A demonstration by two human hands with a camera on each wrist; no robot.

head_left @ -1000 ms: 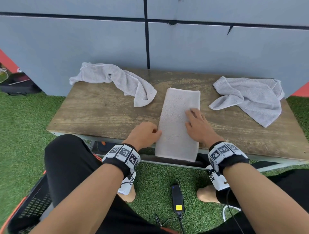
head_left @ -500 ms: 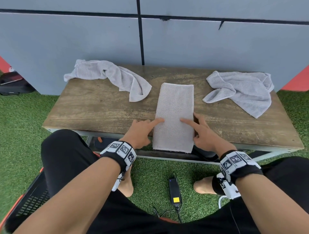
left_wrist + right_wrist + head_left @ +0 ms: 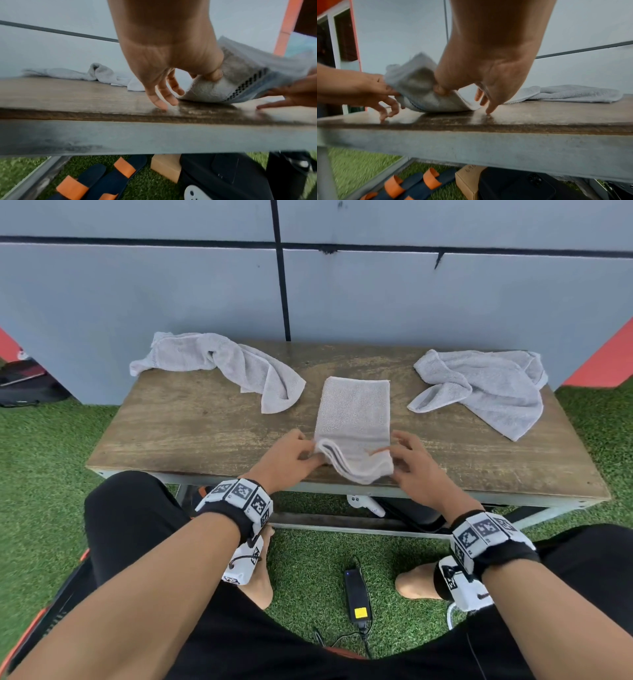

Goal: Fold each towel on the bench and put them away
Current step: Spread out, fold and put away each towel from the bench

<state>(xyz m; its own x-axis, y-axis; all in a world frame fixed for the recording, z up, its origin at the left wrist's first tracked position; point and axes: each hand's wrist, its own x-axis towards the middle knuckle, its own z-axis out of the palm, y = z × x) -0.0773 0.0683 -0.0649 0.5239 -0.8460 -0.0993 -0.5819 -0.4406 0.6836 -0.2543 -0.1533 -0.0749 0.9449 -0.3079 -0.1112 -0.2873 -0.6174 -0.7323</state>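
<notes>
A grey towel (image 3: 352, 412), folded into a long strip, lies in the middle of the wooden bench (image 3: 212, 433). Its near end is lifted and curls back over the strip. My left hand (image 3: 291, 457) pinches the near left corner of the towel (image 3: 211, 86) between thumb and fingers. My right hand (image 3: 407, 460) pinches the near right corner of the towel (image 3: 419, 86). The other fingers of both hands hang down to the bench top. Two more grey towels lie crumpled: one at the back left (image 3: 233, 364), one at the back right (image 3: 486, 385).
A grey panel wall (image 3: 205, 296) stands behind the bench. Green artificial grass (image 3: 37, 460) surrounds it. Under the bench are blue and orange sandals (image 3: 96, 180), a cardboard box (image 3: 166, 166) and a dark bag (image 3: 223, 175). A black power adapter (image 3: 356, 594) lies between my feet.
Both hands went from pressing flat on the towel's near part to pinching its near corners. The near end, which hung over the bench's front edge, is now lifted and curling back.
</notes>
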